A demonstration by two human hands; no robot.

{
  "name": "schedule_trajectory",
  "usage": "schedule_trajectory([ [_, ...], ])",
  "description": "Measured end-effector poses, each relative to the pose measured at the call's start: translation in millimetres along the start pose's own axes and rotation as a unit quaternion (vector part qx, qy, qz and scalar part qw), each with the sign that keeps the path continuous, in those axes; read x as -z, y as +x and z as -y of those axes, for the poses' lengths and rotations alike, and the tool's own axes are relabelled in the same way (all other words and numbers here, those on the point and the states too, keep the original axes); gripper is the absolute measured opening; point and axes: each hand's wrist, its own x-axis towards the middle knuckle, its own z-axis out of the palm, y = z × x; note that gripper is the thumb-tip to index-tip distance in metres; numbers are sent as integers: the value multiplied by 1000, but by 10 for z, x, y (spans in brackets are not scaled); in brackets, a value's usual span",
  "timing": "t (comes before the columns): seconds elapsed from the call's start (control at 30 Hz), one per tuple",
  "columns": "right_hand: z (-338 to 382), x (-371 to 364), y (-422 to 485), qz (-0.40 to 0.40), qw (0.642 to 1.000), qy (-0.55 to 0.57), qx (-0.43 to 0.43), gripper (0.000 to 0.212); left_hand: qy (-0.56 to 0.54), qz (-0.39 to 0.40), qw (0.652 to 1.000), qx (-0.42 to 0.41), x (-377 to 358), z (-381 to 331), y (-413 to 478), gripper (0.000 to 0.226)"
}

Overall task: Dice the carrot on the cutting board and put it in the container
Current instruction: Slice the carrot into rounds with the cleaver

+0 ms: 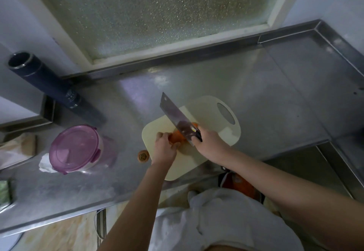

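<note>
Fingers (160, 135) of the left hand (164, 146) curl over the near end of the carrot (176, 137) and pin it down, while the right hand (208, 142) is wrapped tight round the handle of a cleaver (175, 116). Everything sits on a steel worktop (275, 93), and the cream cutting board (212, 109) lies at an angle against its front edge. Toward the left edge, well apart from the board, stands the container (74, 148) with its purple lid clipped on. The cleaver's broad blade crosses the carrot near its middle, tip pointing toward the back edge; orange shows on both sides of it, though whether the edge has gone through I cannot tell. Just off the board's left edge a small round carrot end (143, 155) rests on the bare steel (a trimmed top, by the look of it). By my reading the job is barely begun — no dice or strips show on the board, so the carrot is at best being split into lengths. Left to do: cut it down to cubes, unclip the lid and move the pieces across.
</note>
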Motion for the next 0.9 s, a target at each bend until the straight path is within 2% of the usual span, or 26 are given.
schedule_trajectory([
  [0.1,-35,-44,-57,7,1000,-28,0,21,-31,-22,999,16,-12,-22,-9,40],
  [0.2,-44,-71,-101,4,999,-47,5,10,-33,-29,999,8,-9,-7,5,26],
  [0.33,-30,-90,-137,-3,998,-66,8,12,-23,-36,999,-2,-5,15,10,18],
  [0.77,161,-135,3,38,996,-83,-9,7,-1,-41,999,-18,7,17,31,17],
  [0.9,223,-172,154,42,996,-77,-26,22,-10,-36,999,-14,10,16,43,14],
])
